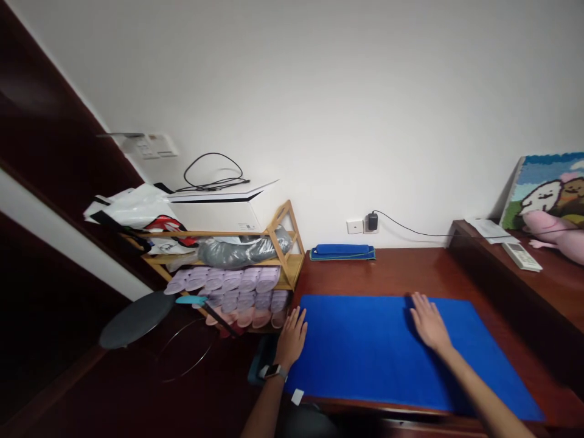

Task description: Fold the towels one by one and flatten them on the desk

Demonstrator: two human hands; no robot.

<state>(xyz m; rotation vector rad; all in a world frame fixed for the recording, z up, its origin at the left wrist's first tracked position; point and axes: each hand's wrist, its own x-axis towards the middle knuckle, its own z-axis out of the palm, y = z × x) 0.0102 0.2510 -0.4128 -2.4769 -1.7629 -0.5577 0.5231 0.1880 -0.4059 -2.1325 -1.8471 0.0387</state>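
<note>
A blue cloth lies spread out on the reddish-brown wooden desk. Its white tag sticks out at the front left corner. My left hand, with a watch on the wrist, is at the cloth's left edge, fingers stretched out. Near the far edge, right of the middle, my right hand is over the cloth, palm down with its fingers extended. Neither hand holds anything. Whether the right palm presses on the cloth is hard to tell.
Folded blue cloths lie against the wall. Left of the desk stands a wooden rack with slippers and a white box. A stool is farther left. A remote and pink plush toy sit at right.
</note>
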